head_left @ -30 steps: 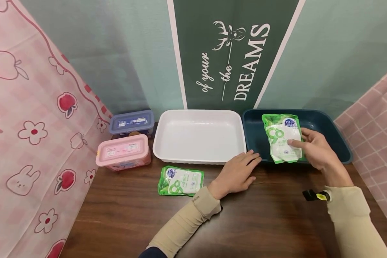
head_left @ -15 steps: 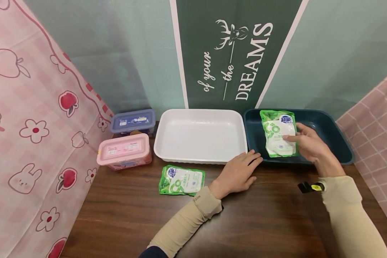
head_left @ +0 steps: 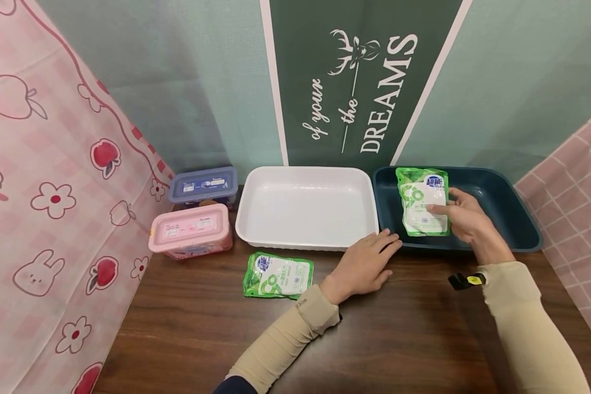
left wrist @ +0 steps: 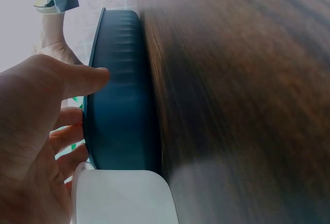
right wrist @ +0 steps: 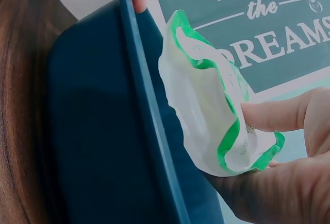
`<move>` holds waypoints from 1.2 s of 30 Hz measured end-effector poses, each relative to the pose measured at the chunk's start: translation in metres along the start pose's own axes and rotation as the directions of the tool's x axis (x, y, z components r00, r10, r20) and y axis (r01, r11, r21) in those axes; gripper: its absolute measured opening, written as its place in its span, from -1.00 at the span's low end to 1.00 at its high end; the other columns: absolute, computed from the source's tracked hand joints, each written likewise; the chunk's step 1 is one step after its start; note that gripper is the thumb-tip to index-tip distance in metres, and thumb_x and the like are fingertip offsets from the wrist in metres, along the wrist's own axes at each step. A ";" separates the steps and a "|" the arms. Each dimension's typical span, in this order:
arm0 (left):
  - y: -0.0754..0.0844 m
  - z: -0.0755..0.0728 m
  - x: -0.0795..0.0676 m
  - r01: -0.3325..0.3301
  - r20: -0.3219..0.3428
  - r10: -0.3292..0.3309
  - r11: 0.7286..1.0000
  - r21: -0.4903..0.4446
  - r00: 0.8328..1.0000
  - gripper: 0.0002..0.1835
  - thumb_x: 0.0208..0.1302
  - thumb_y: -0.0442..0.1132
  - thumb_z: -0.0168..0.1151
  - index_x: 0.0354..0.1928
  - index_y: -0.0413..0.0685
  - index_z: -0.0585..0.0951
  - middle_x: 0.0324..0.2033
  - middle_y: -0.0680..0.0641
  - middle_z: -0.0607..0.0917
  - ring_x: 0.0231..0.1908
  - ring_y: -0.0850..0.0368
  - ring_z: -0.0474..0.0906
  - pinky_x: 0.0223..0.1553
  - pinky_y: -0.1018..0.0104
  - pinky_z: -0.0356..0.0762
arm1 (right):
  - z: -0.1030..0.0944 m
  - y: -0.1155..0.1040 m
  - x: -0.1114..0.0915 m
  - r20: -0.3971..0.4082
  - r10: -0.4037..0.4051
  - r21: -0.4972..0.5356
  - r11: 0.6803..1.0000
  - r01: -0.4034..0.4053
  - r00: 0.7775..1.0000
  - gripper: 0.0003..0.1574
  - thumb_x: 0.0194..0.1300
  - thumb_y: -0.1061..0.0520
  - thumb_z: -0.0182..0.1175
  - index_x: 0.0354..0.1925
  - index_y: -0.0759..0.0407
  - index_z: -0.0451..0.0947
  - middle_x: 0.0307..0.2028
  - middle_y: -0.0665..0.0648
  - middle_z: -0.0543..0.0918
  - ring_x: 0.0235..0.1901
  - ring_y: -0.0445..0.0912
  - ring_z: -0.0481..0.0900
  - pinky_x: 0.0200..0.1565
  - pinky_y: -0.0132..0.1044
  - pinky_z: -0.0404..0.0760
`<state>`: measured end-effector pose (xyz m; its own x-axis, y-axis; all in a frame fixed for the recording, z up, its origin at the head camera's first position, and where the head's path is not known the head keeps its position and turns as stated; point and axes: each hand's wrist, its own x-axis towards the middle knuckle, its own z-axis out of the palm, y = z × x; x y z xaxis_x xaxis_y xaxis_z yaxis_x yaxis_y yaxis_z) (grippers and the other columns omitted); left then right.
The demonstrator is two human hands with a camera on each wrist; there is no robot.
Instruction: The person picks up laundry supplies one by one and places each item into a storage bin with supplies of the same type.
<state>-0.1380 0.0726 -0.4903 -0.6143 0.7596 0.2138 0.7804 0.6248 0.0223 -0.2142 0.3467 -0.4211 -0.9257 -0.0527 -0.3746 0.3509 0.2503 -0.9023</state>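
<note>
Right hand point(head_left: 465, 216): pinching the green-white pouch point(head_left: 418, 191) over the navy tray point(head_left: 497, 213), right of frame.
Left hand point(head_left: 361, 265): fingers loosely spread, resting at the navy tray's rim, centre-right.
Pouch risk: might slip or fold, being pinched at one edge.
Pouches: two showing; second pouch point(head_left: 280, 276) on the counter point(head_left: 399, 339), lower centre.
Trays: two, navy tray, white tray point(head_left: 305, 208).
Tubs: two, pink tub point(head_left: 189, 227), blue tub point(head_left: 203, 185), left.

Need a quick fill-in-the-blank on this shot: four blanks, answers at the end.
1. The ____ hand holds a pouch over the dark tray.
2. A second pouch lies on the table, in front of the ____ tray.
3. The blue box sits behind the ____ box.
4. The backdrop's only all-capitals word is ____.

Missing words: right; white; pink; DREAMS.
</note>
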 end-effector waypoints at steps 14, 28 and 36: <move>0.000 -0.002 -0.001 -0.007 0.017 0.006 1.000 0.014 1.000 -0.26 0.55 0.09 0.22 0.64 0.01 0.31 0.61 0.00 0.36 0.66 0.08 0.13 0.68 0.25 0.02 | 0.009 0.014 0.018 0.008 -0.009 -0.085 0.996 0.010 1.000 0.01 0.64 0.12 0.15 0.69 0.31 -0.22 -0.26 -0.25 0.63 -0.32 -0.29 0.73 -0.28 -0.34 0.77; -0.002 -0.003 -0.001 -0.007 0.009 0.007 1.000 0.021 1.000 -0.26 0.54 0.09 0.24 0.63 0.03 0.32 0.59 0.01 0.38 0.66 0.08 0.14 0.68 0.24 0.05 | 0.012 0.024 0.040 0.058 0.049 -0.186 0.982 -0.038 0.997 0.08 0.65 0.07 0.12 0.70 0.36 -0.34 -0.24 -0.10 0.66 -0.62 -0.29 0.49 -0.49 -0.31 0.60; -0.001 -0.003 -0.002 -0.010 0.020 0.010 1.000 0.022 1.000 -0.26 0.55 0.11 0.23 0.63 0.03 0.31 0.58 0.02 0.38 0.66 0.09 0.13 0.68 0.25 0.05 | 0.010 0.030 0.046 0.067 0.097 -0.283 0.956 -0.074 0.993 0.19 0.63 -0.01 0.16 0.69 0.38 -0.43 -0.57 -0.11 0.69 -0.83 -0.28 0.08 -0.71 -0.29 0.25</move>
<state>-0.1374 0.0699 -0.4874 -0.6091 0.7690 0.1940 0.7837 0.6211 -0.0018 -0.2444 0.3425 -0.4676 -0.8759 -0.0928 -0.4736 0.3640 0.5173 -0.7746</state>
